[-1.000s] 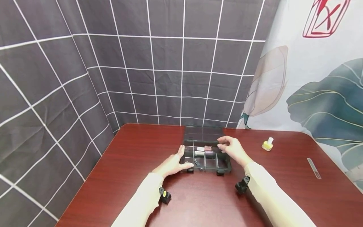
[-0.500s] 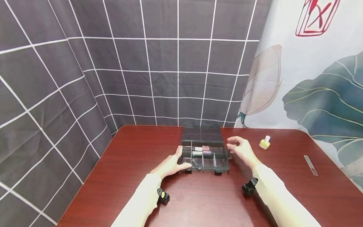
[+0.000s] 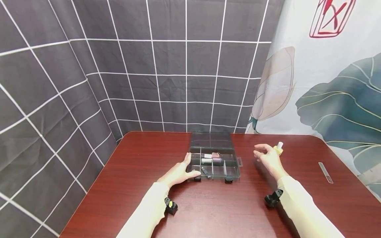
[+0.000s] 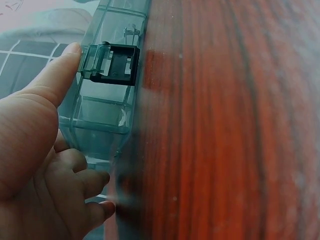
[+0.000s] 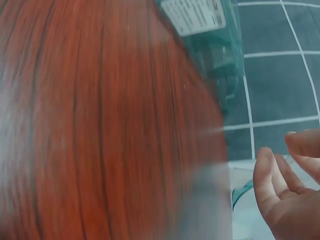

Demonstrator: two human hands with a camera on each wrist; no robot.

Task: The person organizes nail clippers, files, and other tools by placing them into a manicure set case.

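Note:
A clear grey plastic compartment box (image 3: 218,170) stands on the table with its lid (image 3: 212,140) tipped back. My left hand (image 3: 178,172) holds its near left corner, thumb along the front by a black latch (image 4: 117,65), fingers down the left side. Inside lie a small bottle with a white cap and pinkish body (image 3: 215,155), a pale tube (image 3: 206,161) and a small metal piece (image 3: 204,171). My right hand (image 3: 270,159) is in the air right of the box, holding nothing, fingers loosely bent. Just beyond it stands a yellow nail polish bottle (image 3: 279,149), partly hidden by the hand.
A flat, clear strip (image 3: 325,172) lies on the right of the red-brown wooden table (image 3: 143,172). A dark cloth with white grid lines (image 3: 166,82) hangs behind, and a leaf-patterned cloth (image 3: 336,109) at the right. A clear loop handle (image 3: 239,162) juts from the box's right side.
My right hand has left the box's right side and moved right towards the yellow nail polish bottle, uncovering the loop handle. My left hand stays at the box's corner.

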